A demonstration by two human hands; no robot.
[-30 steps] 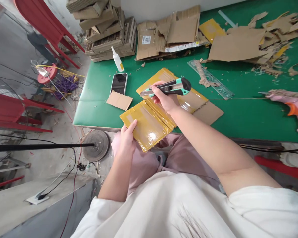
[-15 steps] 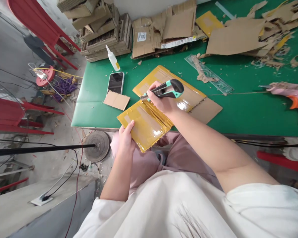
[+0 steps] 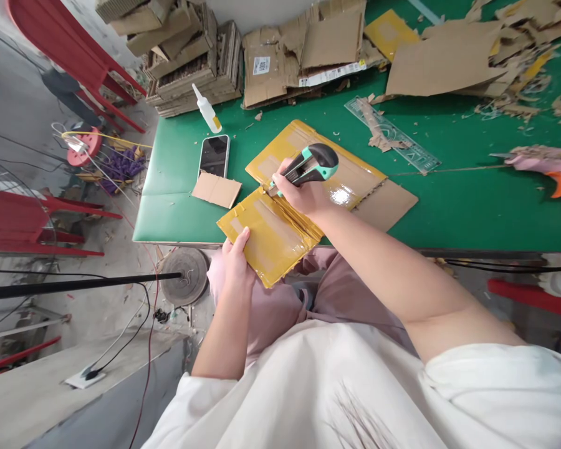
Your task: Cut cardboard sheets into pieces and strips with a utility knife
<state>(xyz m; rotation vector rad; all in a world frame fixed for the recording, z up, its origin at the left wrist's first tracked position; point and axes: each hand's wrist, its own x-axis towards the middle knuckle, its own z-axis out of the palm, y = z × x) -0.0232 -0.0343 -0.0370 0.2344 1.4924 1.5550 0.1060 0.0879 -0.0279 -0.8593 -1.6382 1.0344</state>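
Note:
A folded cardboard sheet covered in shiny yellow tape point(image 3: 271, 234) hangs over the near edge of the green table point(image 3: 449, 206). My left hand point(image 3: 236, 262) grips the sheet's near flap from below, thumb on top. My right hand point(image 3: 303, 193) is closed round a teal and black utility knife point(image 3: 311, 165), whose tip points down at the fold line in the middle of the sheet.
A phone point(image 3: 214, 156), a small cardboard piece point(image 3: 216, 189) and a glue bottle point(image 3: 206, 110) lie to the left. A clear ruler point(image 3: 393, 134), cardboard scraps point(image 3: 449, 56), stacked cardboard point(image 3: 191, 59) and a pink glue gun point(image 3: 556, 171) lie beyond. Red frames point(image 3: 32, 218) and cables are on the floor.
My right hand has tilted the knife from level to pointing down and lowered its tip onto the sheet's fold. My left hand keeps its hold on the flap.

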